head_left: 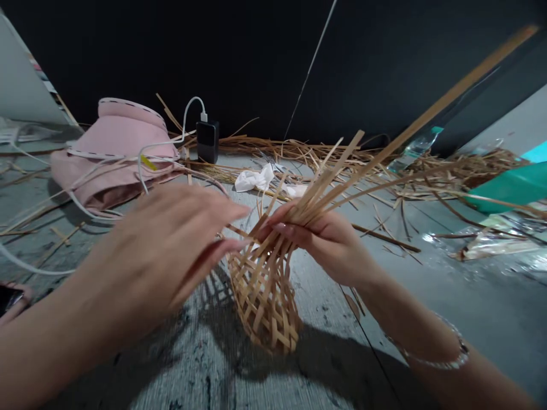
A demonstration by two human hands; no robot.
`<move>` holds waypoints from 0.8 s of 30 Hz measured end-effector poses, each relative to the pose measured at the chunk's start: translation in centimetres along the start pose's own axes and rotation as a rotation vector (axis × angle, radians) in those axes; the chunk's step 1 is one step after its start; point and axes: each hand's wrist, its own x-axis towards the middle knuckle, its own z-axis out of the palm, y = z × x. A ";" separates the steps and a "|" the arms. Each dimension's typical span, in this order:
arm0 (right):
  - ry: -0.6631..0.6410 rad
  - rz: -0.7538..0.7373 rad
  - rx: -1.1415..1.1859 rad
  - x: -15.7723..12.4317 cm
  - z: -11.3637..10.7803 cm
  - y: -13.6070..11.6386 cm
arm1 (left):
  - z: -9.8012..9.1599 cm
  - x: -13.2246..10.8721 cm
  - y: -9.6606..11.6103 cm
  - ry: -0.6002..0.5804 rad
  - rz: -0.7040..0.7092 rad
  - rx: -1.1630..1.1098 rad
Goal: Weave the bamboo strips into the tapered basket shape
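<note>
A small openwork basket (265, 302) of tan, flat strips, perhaps bamboo, stands in the middle above its shadow. My right hand (318, 236) is closed round the loose strips (325, 196) at its top, gathering them in a bunch. The strip ends fan up and to the right, one much longer than the others. My left hand (171, 245) is at the basket's upper left, a little blurred. Its fingers are stretched out, with the thumb apart below them. One short strip end (236, 230) shows in the gap between thumb and fingers, without a visible grip on it.
A pink sun visor (128, 134) and a black power bank (207, 141) with a white cable lie at the back left. Crumpled tissue (255, 178) sits behind the basket. Loose strips (363, 154), a plastic bottle (416, 149) and clear wrapping (508, 239) lie towards the right.
</note>
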 end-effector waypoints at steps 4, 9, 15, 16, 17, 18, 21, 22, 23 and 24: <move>-0.100 -0.077 -0.099 1.8 -0.3 -0.4 | 0.2 0.6 -0.6 -0.089 0.119 0.166; -0.156 -0.047 -0.059 3.2 -0.2 0.2 | -0.2 0.7 -1.9 -0.149 0.081 0.060; -0.156 -0.018 -0.086 3.9 -0.5 0.5 | -0.7 0.9 -2.9 -0.220 0.105 0.033; -0.157 -0.014 -0.094 4.0 -0.5 0.6 | -0.8 1.0 -3.0 -0.232 0.107 0.013; -0.160 -0.012 -0.097 4.1 -0.6 0.7 | -0.9 1.0 -3.1 -0.243 0.101 -0.007; -0.169 -0.011 -0.090 4.1 -0.7 0.8 | -1.0 1.0 -3.2 -0.255 0.091 -0.023; -0.233 0.009 -0.014 4.4 -0.7 1.2 | -1.2 1.1 -3.2 -0.280 0.046 -0.093; -0.248 0.016 0.012 4.4 -0.7 1.3 | -1.2 1.1 -3.2 -0.281 0.038 -0.125; -0.253 0.019 0.027 4.5 -0.7 1.3 | -1.1 1.2 -3.2 -0.280 0.032 -0.152; -0.257 0.023 0.031 4.5 -0.7 1.4 | -1.0 1.2 -3.2 -0.278 0.031 -0.167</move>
